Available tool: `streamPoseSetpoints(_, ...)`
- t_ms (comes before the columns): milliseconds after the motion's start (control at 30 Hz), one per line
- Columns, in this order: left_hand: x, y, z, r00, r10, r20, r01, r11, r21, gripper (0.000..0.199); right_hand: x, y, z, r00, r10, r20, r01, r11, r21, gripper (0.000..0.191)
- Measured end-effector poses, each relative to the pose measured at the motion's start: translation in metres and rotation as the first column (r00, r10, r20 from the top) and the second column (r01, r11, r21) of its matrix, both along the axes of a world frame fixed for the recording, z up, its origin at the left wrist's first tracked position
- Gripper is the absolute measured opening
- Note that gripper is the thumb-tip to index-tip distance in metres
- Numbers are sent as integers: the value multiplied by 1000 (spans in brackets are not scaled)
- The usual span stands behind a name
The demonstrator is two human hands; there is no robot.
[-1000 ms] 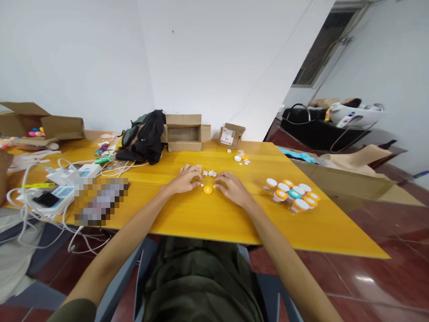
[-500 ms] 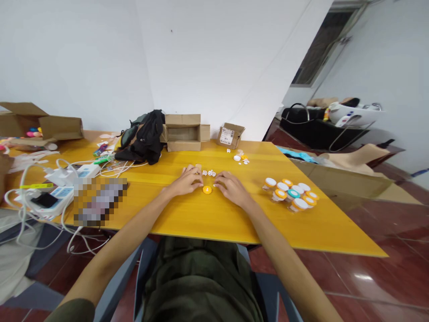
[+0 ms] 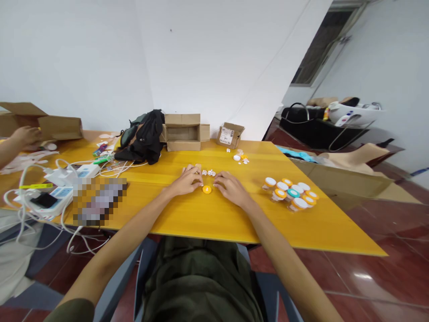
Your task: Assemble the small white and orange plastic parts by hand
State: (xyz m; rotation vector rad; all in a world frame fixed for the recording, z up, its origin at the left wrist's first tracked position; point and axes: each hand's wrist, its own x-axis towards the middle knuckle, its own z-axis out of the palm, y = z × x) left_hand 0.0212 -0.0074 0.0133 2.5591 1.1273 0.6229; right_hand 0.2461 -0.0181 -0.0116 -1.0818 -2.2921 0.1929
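A round orange disc with a small white piece at its middle lies flat on the table between my hands. On its left, my left hand is closed in a pinch, resting at the table top; whatever its fingertips hold is too small to make out. My right hand pinches on the other side, with a tiny white bit showing at the fingertips. Just beyond the disc sit several small white openwork pieces.
Several lidded jars stand at the right. Loose small parts lie farther back, near cardboard boxes and a black bag. To the left are power strips with cables, a blurred-out object and another person's hand.
Another person's hand has come into view at the far left, by the open carton. My own hands and the orange disc stay practically where they were.
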Motion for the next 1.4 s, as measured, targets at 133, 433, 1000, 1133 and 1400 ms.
streamPoseSetpoints(133, 1, -1, 0, 1000, 10, 4, -10, 1000, 5, 15, 0, 0, -1, 1000, 5, -10, -5, 1000, 6, 17)
streamPoseSetpoints(433, -2, 4, -2, 998, 57, 21, -58, 997, 48, 18, 1, 1, -2, 1000, 7, -22, -6, 1000, 11, 15)
streamPoseSetpoints(1000, -7, 3, 1, 994, -7, -108, 20, 993, 121, 13, 1, 3, -2, 1000, 6, -22, -6, 1000, -21, 13)
streamPoseSetpoints(1133, -7, 3, 0, 994, -24, -106, 39, 988, 149, 14, 1, 3, -4, 999, 19, -49, -19, 1000, -5, 13)
streamPoseSetpoints(1400, -5, 0, 1, 996, -36, -81, 47, 989, 140, 11, -1, 5, -6, 981, 56, -188, -60, 998, -16, 12)
